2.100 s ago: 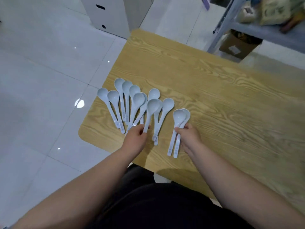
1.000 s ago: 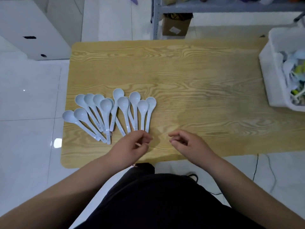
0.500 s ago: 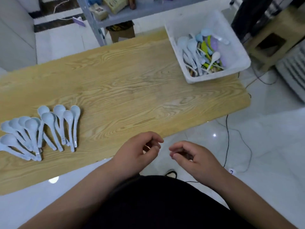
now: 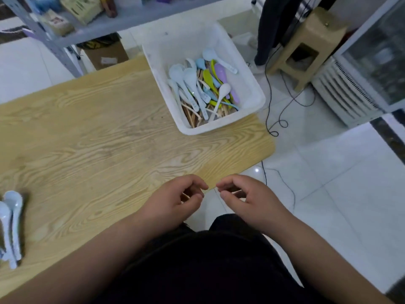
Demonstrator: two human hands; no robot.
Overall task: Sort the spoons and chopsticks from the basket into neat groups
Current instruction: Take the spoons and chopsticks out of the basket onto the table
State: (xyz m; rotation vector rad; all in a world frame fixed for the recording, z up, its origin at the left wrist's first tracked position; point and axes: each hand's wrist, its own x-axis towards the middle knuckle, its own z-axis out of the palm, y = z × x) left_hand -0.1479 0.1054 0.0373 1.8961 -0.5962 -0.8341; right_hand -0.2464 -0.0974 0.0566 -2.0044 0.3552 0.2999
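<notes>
Spoons [image 4: 12, 216] grouped, basket [image 4: 219, 126] next
Left hand [image 4: 173, 202] and right hand [image 4: 247, 200] have released the row at the surface's [image 4: 98, 139] left edge; fingers [image 4: 197, 183] loosely curled, empty; mixed utensils [image 4: 203, 88] await.

Illumination: dim, cool and diffuse; overall exposure is low. Glare: one small bright spot on the floor [image 4: 339, 194] just off the right near corner of the tabletop [image 4: 98, 139]. Shadows: soft, with a dark smear beside the spoons [image 4: 11, 227] at the left edge. Focus: soft throughout, worst on the shelf [image 4: 131, 16] beyond the far edge. Distortion: wide-angle bowing of the tabletop edges.
</notes>
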